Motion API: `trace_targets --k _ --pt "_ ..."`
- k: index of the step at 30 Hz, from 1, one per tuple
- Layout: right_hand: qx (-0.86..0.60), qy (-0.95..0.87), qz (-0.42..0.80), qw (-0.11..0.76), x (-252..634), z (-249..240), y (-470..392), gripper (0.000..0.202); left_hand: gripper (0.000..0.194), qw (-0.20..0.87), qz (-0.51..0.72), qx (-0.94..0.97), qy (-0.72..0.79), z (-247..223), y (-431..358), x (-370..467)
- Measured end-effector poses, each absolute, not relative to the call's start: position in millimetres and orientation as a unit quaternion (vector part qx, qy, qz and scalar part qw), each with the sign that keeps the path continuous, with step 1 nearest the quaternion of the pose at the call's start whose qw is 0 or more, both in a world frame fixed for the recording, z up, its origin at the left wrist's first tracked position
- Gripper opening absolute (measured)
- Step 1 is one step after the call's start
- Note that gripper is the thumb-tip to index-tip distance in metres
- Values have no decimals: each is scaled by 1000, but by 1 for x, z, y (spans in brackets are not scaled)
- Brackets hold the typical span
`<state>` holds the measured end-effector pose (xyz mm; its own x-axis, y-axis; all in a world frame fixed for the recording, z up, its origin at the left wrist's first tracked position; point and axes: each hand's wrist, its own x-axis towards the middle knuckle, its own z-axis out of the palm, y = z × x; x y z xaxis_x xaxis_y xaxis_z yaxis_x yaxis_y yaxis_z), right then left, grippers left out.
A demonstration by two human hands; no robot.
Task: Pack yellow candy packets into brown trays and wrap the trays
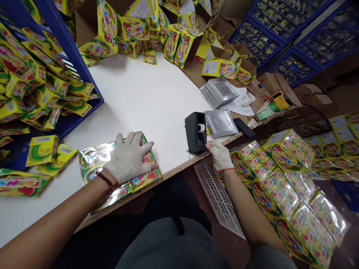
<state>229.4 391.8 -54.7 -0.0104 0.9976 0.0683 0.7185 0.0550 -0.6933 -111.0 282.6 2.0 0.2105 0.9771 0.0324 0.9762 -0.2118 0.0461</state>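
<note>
The white tabletop (pixel 146 97) is bright; outer edges look stretched.

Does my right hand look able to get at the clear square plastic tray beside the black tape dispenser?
Probably yes: the white-gloved right hand is at the black tape dispenser, and nothing visible blocks its way to the clear plastic tray.

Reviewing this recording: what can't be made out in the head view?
Head view: middle of the flat pack, covered by the left hand.
Head view: what, if anything, the right hand grips at the tape dispenser; too small.
Head view: outer side of the blue crate, cut off by the left edge.
Head view: wording on the white box label, too small.
</note>
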Motion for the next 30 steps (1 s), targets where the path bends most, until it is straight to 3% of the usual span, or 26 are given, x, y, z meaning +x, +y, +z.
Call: trace_targets --k 3,7,15,22,30 --pt "-664 -617 238 349 223 -46 377 31 70 6 30 779 626 2 283 -111" --pt "-658 -613 246 363 224 -34 341 35 70 4 30 782 622 4 284 -111" --pt "-648 -442 458 419 217 -72 334 39 69 7 19 783 622 6 285 -110" --pt "-641 -594 450 184 246 -67 336 47 71 32 45 778 626 4 282 -110" --pt "-270 -735 619 59 143 -12 367 47 88 27 10 779 627 6 280 -109"
